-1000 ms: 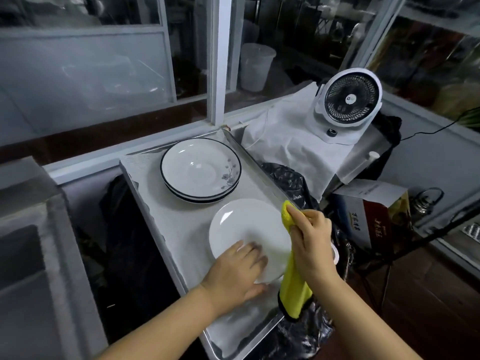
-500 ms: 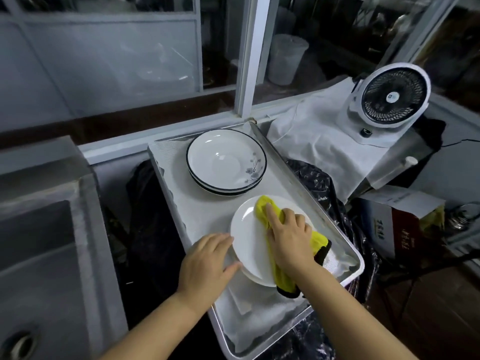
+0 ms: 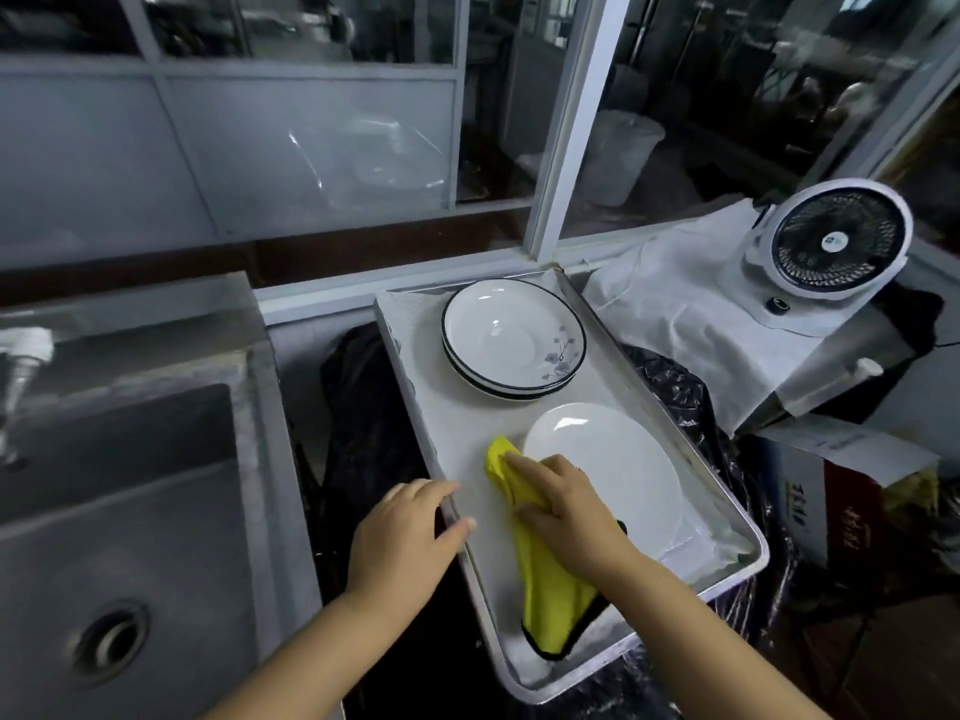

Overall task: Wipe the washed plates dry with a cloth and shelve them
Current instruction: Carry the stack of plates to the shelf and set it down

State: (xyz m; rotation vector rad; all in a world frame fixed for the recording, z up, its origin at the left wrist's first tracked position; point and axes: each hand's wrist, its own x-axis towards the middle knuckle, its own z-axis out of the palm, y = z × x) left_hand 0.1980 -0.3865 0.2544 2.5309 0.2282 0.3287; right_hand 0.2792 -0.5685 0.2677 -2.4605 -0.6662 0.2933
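1. Your right hand presses the yellow cloth flat against the near-left edge of the white plate; fingers lie mostly straight on top of the cloth, pressing it down, not curled round it
2. Your left hand rests on the left rim of the metal tray, thumb over the edge, fingers relaxed and gripping nothing that I can make out
3. The white plate lies face up in the near half of the tray, on the pale liner; most of its surface sits to the right of and beyond your fingertips, uncovered by cloth
4. The cloth tip pokes out past your fingertips onto the liner, left of the plate; its tail trails back toward the tray's near rim
5. Judgement: the wipe is in progress, with much of the face probably not yet covered
6. To do it well: sweep the cloth across the whole face and round the rim; steady the plate, not the tray, with your left hand so it does not slide
7. The stack of dark-rimmed plates sits at the far end of the tray, well apart from both hands
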